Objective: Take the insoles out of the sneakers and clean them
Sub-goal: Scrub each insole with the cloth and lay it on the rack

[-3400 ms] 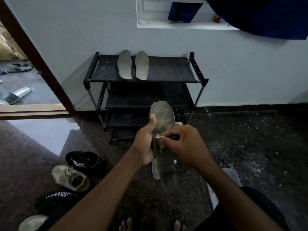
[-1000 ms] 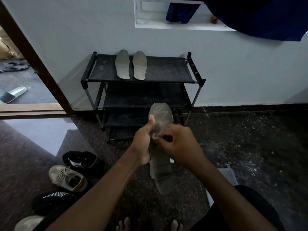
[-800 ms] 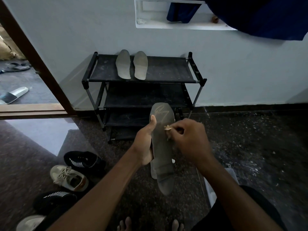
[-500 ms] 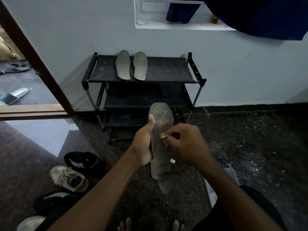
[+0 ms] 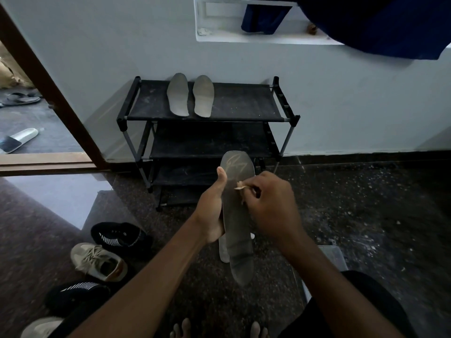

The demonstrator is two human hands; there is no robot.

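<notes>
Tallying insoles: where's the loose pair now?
Head view, upper centre: the insole pair lies side by side on the black rack's top shelf, left of its middle.

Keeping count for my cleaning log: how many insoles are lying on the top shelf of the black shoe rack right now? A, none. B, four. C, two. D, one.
C: a pair of grey insoles lies side by side on the rack's top shelf.

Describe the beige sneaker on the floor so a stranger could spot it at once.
Start at the black shoe rack against the wall, then drop to the floor left of it. The beige sneaker lies between two black striped sneakers; unlike them it is pale, with laces showing.
</notes>
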